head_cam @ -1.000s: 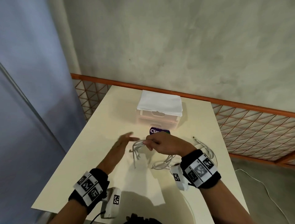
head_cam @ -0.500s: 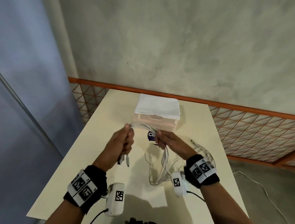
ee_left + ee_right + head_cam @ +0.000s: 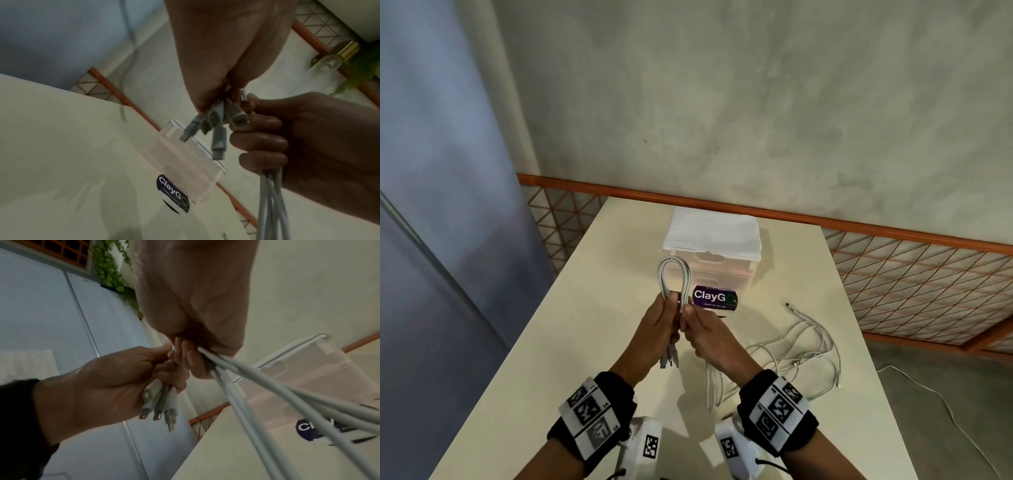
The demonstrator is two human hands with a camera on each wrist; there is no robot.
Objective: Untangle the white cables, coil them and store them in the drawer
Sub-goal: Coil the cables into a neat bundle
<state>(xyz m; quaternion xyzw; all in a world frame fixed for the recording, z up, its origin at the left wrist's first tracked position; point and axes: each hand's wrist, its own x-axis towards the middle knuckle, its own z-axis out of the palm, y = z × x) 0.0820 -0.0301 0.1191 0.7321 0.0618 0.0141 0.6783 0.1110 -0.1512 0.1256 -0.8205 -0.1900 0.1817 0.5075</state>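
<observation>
Both hands meet above the table's middle, holding a bundle of white cables (image 3: 674, 277) that stands up in a narrow loop. My left hand (image 3: 662, 320) grips the strands near their plug ends (image 3: 668, 359), which hang below its fingers (image 3: 213, 129) (image 3: 158, 408). My right hand (image 3: 700, 325) pinches the same strands beside it, and the cables trail down from it (image 3: 257, 402) to a loose tangle (image 3: 804, 349) on the table at the right. The small translucent drawer unit (image 3: 714, 269) stands behind the hands, drawers closed.
A folded white cloth (image 3: 714, 229) lies on top of the drawer unit. A purple ClayGo sticker (image 3: 715, 297) is on the cream table (image 3: 592, 308) in front of it. An orange lattice railing (image 3: 914, 274) and concrete wall lie beyond; a cord (image 3: 945, 404) runs across the floor at right.
The left hand, open a second ago, took hold of the cables. Both hands then came together and lifted, folding the stretched strands into an upright loop.
</observation>
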